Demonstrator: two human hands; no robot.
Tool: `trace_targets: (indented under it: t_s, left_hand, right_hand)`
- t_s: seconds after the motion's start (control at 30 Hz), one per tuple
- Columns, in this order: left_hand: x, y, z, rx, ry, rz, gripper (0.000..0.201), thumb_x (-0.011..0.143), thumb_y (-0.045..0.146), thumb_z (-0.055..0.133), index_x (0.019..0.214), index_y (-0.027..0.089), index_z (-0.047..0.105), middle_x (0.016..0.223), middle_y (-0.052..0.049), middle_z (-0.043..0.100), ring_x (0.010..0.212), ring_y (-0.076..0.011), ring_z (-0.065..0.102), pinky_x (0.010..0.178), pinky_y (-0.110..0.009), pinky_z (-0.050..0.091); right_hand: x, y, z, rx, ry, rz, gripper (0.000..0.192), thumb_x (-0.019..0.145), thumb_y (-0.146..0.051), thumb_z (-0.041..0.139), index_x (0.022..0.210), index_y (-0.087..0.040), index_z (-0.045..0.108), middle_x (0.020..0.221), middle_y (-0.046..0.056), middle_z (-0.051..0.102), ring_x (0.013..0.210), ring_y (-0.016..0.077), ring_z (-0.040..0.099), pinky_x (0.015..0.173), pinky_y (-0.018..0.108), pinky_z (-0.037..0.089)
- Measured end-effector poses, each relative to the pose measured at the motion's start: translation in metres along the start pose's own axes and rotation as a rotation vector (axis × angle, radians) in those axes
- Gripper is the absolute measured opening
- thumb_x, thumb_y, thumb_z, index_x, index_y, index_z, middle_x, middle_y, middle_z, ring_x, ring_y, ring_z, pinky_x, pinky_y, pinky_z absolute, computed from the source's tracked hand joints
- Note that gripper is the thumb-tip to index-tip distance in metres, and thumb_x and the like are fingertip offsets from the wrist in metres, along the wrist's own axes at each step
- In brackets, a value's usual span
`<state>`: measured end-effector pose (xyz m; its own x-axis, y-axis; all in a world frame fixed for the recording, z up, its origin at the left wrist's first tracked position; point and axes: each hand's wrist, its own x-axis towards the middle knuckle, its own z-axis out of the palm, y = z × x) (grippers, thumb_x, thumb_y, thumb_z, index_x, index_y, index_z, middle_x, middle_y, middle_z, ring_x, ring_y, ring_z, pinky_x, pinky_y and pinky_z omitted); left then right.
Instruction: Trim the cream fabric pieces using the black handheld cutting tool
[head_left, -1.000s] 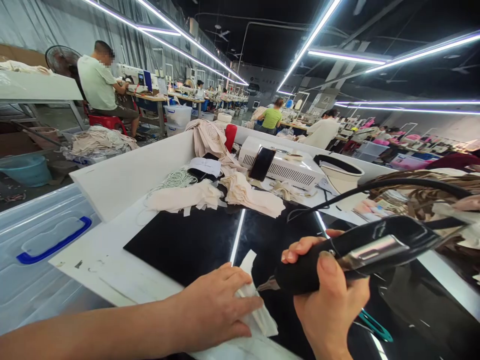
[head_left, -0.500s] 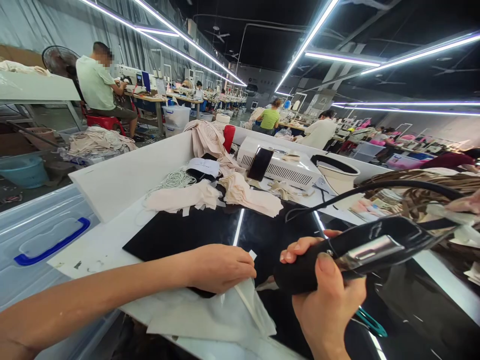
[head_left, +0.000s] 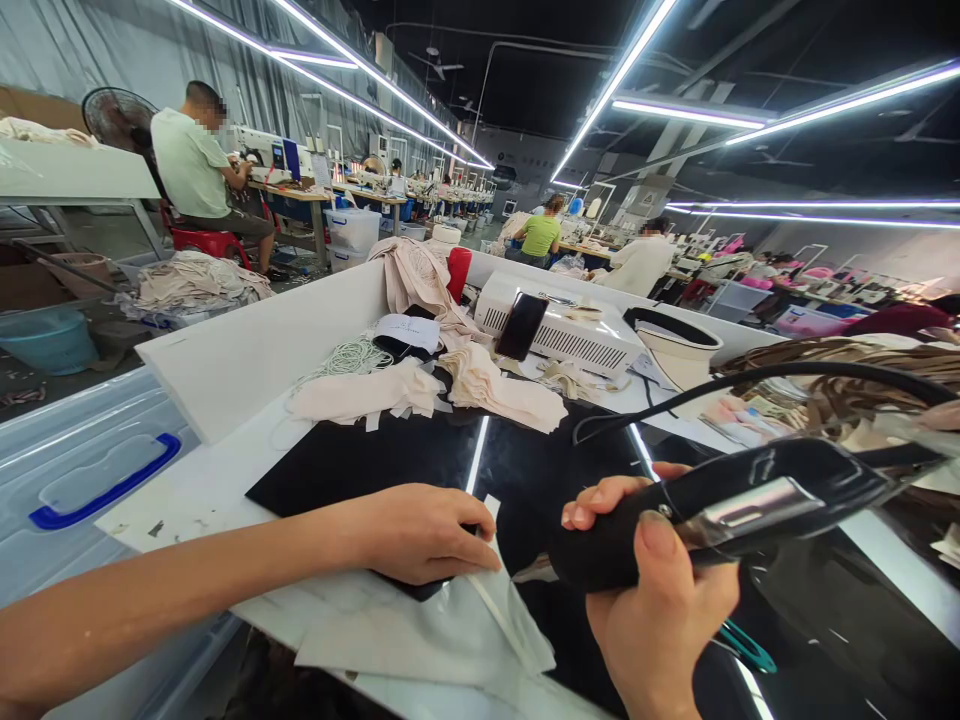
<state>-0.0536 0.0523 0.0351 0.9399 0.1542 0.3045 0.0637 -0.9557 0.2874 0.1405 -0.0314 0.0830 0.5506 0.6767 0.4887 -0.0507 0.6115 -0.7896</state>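
long rows of sewing stations and ceiling light strips fill the workshop behind my white table [head_left: 217,480], which has a glossy black mat [head_left: 525,470] on it. i see the white fabric piece [head_left: 450,630] lying at the near edge, partly over the mat. my left hand [head_left: 420,530] lies on it, fingers curled down and pinching its strip. my right hand [head_left: 660,590] is wrapped tight round the black handheld tool [head_left: 720,510], its metal tip just beside the strip; its cable [head_left: 750,375] arcs away rightward. further back lie beige fabric pieces [head_left: 450,390], a phone [head_left: 521,327] leaning on a white box [head_left: 577,335], and a person in a pale green shirt [head_left: 187,165] seated at left.
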Motion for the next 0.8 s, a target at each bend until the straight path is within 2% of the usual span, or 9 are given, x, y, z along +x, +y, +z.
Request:
trace_targets:
  t_s: [0.27, 0.5, 0.8]
  left_hand:
    - [-0.004, 0.0, 0.003, -0.004, 0.027, 0.006, 0.025, 0.109, 0.025, 0.055, 0.124, 0.023, 0.075, 0.125, -0.008, 0.07, 0.107, -0.0201, 0.069, 0.087, -0.026, 0.054]
    - [-0.005, 0.0, 0.005, -0.004, 0.035, 0.0, 0.025, 0.108, 0.023, 0.056, 0.124, 0.023, 0.075, 0.127, -0.008, 0.07, 0.107, -0.0199, 0.069, 0.087, -0.025, 0.054]
    - [-0.006, 0.0, 0.008, -0.027, 0.079, 0.013, 0.023, 0.106, 0.022, 0.059, 0.124, 0.024, 0.075, 0.126, -0.009, 0.069, 0.107, -0.0202, 0.069, 0.088, -0.026, 0.055]
  right_hand:
    - [0.001, -0.002, 0.001, -0.007, 0.011, 0.014, 0.035, 0.081, -0.033, 0.08, 0.107, -0.023, 0.059, 0.068, -0.004, 0.068, 0.054, 0.0157, 0.062, 0.052, 0.031, 0.057]
    - [0.007, -0.002, 0.01, 0.009, 0.091, 0.034, 0.037, 0.077, -0.032, 0.08, 0.107, -0.024, 0.06, 0.066, -0.005, 0.067, 0.054, 0.0155, 0.061, 0.053, 0.031, 0.056]
    - [0.005, 0.003, 0.013, -0.02, 0.063, 0.051, 0.036, 0.08, -0.032, 0.081, 0.108, -0.024, 0.059, 0.067, -0.005, 0.068, 0.055, 0.0154, 0.063, 0.054, 0.031, 0.058]
